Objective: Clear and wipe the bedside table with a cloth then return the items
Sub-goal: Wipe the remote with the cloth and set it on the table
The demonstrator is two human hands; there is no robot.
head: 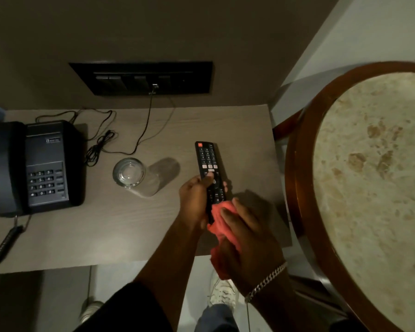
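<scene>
Right now my left hand [197, 200] grasps the remote [210, 173] around its lower half, thumb on the button face, fingers wrapped under, holding it over the right part of the desk [120, 231]; whether its top end touches the surface or floats above it, I can't tell. My right hand [244, 238] is clenched on the red cloth [222, 230], pressing it against the remote's bottom end. I judge the remote light, stiff plastic, a bit slick, so a mid-body wrap grip like this suits it and keeps the buttons from being mashed. The cloth looks soft and limp, bunches easily, grab anywhere. The glass [130, 172] stands upright on the desk left of the remote, apart from it; likely fragile and smooth, best taken around the wall, not the rim. The phone [46, 166] sits at the left side, probably heavier, tethered by its coiled cord [5, 243] and thin cables [101, 144] running to the wall panel [141, 77], so I'd lift it from the base and not far. Hidden: the remote's lower end under the cloth, most of the cloth under my right hand, the phone's left edge cut off by the frame. Dim light, so dust or marks on the desk aren't readable. A round marble-topped table [374, 188] is at the right, partly cut off.
</scene>
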